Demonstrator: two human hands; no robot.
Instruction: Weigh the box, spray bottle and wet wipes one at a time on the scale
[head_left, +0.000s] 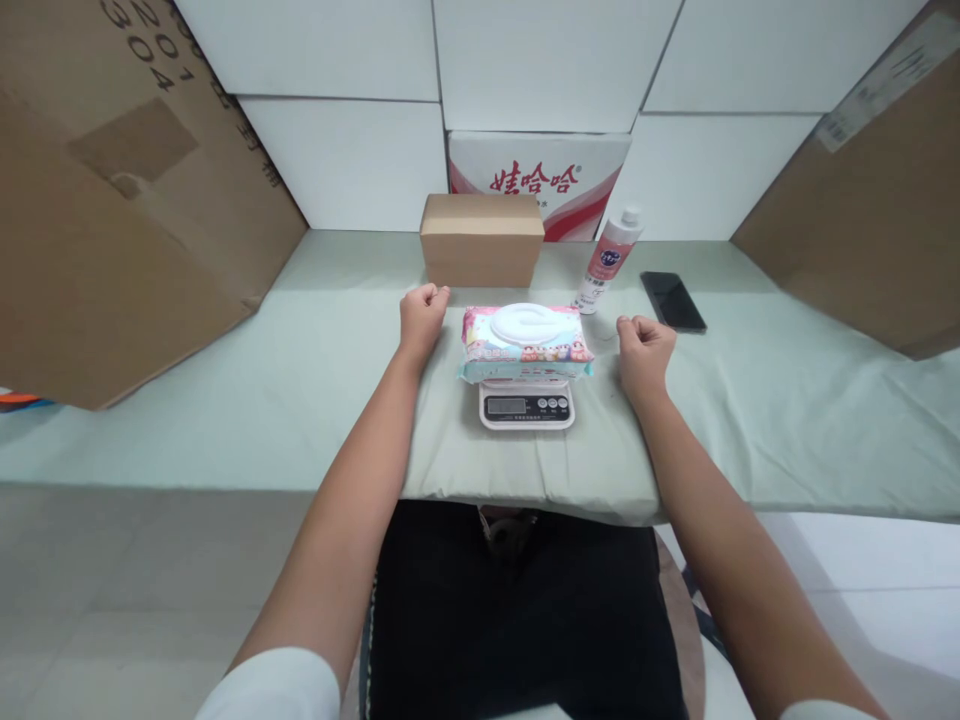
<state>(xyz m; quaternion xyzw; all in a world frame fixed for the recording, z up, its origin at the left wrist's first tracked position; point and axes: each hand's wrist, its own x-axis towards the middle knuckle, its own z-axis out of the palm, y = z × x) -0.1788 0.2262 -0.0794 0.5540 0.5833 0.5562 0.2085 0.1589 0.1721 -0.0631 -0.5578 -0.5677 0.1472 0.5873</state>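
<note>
A pack of wet wipes (525, 345) with a white lid lies flat on top of a small digital kitchen scale (527, 407). The scale's display and buttons face me, and the pack hides its weighing plate. To the left of the pack, my left hand (423, 318) rests on the table as a closed fist, apart from the pack. My right hand (646, 352) is also a fist on the cloth, right of the pack and just in front of a black phone (673, 301). Nothing shows in either hand.
A plain brown box (482, 245) stands behind the pack, with a white and red carton (540, 160) against the wall. A pink-labelled bottle (607, 262) stands behind right. Large cardboard boxes flank the green-clothed table (337, 400) at left (135, 260) and right (877, 200).
</note>
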